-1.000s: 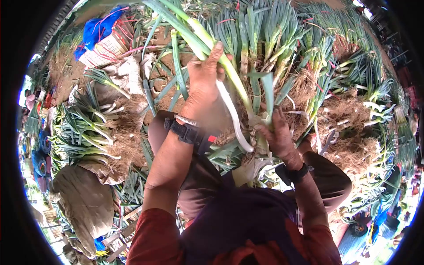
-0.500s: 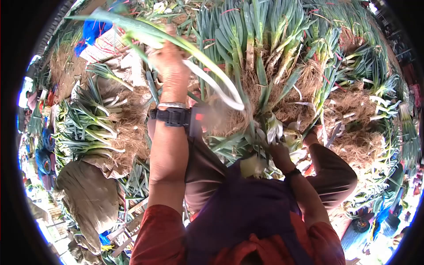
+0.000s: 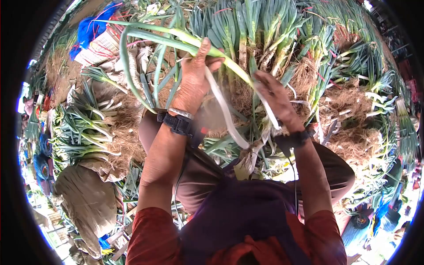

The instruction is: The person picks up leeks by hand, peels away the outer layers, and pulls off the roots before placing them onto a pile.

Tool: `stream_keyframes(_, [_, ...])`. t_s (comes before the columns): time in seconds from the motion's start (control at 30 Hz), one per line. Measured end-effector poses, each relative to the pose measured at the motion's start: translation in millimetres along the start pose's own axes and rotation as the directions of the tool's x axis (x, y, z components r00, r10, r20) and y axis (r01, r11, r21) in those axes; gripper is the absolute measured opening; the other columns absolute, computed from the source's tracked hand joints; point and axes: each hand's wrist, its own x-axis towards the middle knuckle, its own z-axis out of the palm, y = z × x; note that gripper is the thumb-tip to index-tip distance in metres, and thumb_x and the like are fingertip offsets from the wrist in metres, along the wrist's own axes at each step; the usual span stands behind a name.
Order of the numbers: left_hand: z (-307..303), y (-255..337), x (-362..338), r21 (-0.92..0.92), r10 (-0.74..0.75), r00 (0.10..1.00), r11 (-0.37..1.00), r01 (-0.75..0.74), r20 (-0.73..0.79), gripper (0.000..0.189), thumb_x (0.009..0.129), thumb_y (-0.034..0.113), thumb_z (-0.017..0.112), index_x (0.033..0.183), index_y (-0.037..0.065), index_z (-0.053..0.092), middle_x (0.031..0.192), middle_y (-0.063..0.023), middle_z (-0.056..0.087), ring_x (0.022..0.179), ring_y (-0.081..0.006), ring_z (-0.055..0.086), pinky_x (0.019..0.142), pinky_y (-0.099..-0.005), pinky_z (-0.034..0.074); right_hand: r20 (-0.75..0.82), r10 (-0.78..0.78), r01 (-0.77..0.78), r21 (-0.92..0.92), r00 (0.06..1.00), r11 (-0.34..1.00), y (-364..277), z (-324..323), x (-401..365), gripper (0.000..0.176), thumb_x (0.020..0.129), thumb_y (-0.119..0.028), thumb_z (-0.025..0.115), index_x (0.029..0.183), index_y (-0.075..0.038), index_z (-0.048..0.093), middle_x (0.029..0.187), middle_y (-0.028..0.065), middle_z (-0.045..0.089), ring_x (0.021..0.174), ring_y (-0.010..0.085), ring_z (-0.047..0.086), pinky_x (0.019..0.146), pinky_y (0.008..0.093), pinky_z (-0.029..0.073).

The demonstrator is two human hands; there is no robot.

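My left hand (image 3: 197,76) is closed around green onions (image 3: 236,68), thumb lying over the pale part of the stalks. Their long green leaves (image 3: 150,33) reach out to the upper left, one leaf bending down beside my wrist. Two white stem ends point down and right; one of these white stems (image 3: 227,112) hangs between my forearms. At the other stem, my right hand (image 3: 276,99) is beside the stalk with fingers stretched out, seemingly touching it. Slight blur hides the exact contact. Below lie torn pale leaves (image 3: 251,159) near my lap.
Bundled green onions (image 3: 265,26) stand ahead, roots toward me. A pile of onions (image 3: 88,137) with brown roots (image 3: 126,137) lies at left, beside a brown cloth (image 3: 86,194). More rooty onions (image 3: 349,106) lie at right. Blue plastic (image 3: 95,26) sits at upper left.
My left hand has come down and to the right with the green onions. My right hand has risen from the leaves near my lap to the stalks.
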Motion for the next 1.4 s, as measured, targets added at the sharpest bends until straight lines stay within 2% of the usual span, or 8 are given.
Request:
stream_keyframes(0.27, [-28,36,22,0.179,0.23,0.933,0.966,-0.185,-0.278,0.034,0.079,0.022,0.08,0.096,0.003,0.057,0.072,-0.0127,0.068,0.05,-0.0126,0.061,0.039,-0.0222,0.042,0.077,-0.198,0.208,-0.167,0.977,0.964,49,45,-110,0.019,0.095,-0.017,0.058,0.108,-0.004,0.058,0.075,0.0108,0.061,0.062,0.0204,0.058,0.053,0.0352,0.046])
stream_keyframes(0.4, [-42,46,31,0.183,0.339,0.907,0.936,-0.3,-0.248,0.033,0.076,0.021,0.082,0.095,0.005,0.059,0.071,-0.012,0.068,0.046,-0.0097,0.053,0.041,-0.0211,0.039,0.266,0.69,-0.7,0.529,0.673,0.48,68,16,-175,0.015,0.098,-0.021,0.054,0.095,-0.007,0.059,0.062,-0.001,0.048,0.047,0.0086,0.042,0.04,0.0253,0.032])
stream_keyframes(0.5, [-35,38,24,0.23,0.336,0.911,0.931,-0.283,-0.238,0.027,0.078,0.016,0.08,0.091,0.004,0.06,0.073,-0.0114,0.068,0.046,-0.0091,0.052,0.042,-0.0205,0.039,0.274,0.547,-0.578,0.629,0.791,0.52,29,-19,-150,0.021,0.098,-0.023,0.052,0.088,-0.007,0.059,0.06,-0.006,0.04,0.051,0.0019,0.036,0.043,0.0203,0.027])
stream_keyframes(0.6, [-33,33,24,0.175,0.251,0.946,0.96,-0.218,-0.203,0.022,0.08,0.013,0.078,0.09,0.002,0.062,0.076,-0.0109,0.068,0.047,-0.0088,0.052,0.042,-0.0201,0.038,0.112,0.269,-0.29,0.267,0.957,0.919,80,-15,-136,0.018,0.099,-0.022,0.054,0.091,-0.006,0.059,0.062,-0.0021,0.049,0.051,0.0077,0.045,0.046,0.0224,0.034])
stream_keyframes(0.63, [-30,33,23,0.146,0.241,0.947,0.966,-0.214,-0.21,0.021,0.08,0.012,0.078,0.09,0.002,0.063,0.076,-0.0107,0.068,0.047,-0.0087,0.052,0.042,-0.0199,0.039,-0.043,0.035,-0.048,-0.369,0.998,0.928,62,-17,-124,0.012,0.095,-0.017,0.059,0.1,-0.006,0.061,0.078,0.0043,0.062,0.063,0.0171,0.057,0.055,0.028,0.044])
stream_keyframes(0.83, [-18,20,18,-0.061,0.068,0.98,0.995,-0.081,-0.184,0.02,0.084,0.015,0.075,0.095,0.002,0.065,0.079,-0.0082,0.067,0.052,-0.0073,0.053,0.039,-0.018,0.037,0.052,0.16,-0.119,-0.458,0.986,0.881,34,14,-72,0.048,0.088,-0.007,0.062,0.133,-0.008,0.044,0.111,0.0168,0.064,0.092,0.0334,0.065,0.07,0.039,0.052])
stream_keyframes(1.1, [-14,42,-4,-0.018,0.245,0.96,0.968,-0.25,-0.135,0.024,0.089,0.024,0.07,0.1,0.004,0.061,0.086,-0.0062,0.061,0.084,-0.0196,0.065,0.068,-0.0284,0.051,0.468,0.036,-0.329,0.562,0.883,0.759,7,11,-10,0.051,0.097,-0.044,0.052,0.118,0.001,0.054,0.103,0.0125,0.065,0.092,0.0232,0.066,0.084,0.0386,0.055])
stream_keyframes(1.4, [-8,47,-10,0.354,0.122,0.975,0.934,-0.049,-0.187,0.032,0.089,0.032,0.066,0.1,0.004,0.056,0.076,-0.0017,0.052,0.055,-0.0089,0.047,0.047,-0.0223,0.038,-0.36,0.625,-0.536,0.322,0.693,0.78,210,-34,182,0.03,0.097,-0.017,0.056,0.117,0.005,0.055,0.1,0.0119,0.065,0.077,0.0193,0.069,0.062,0.0319,0.062])
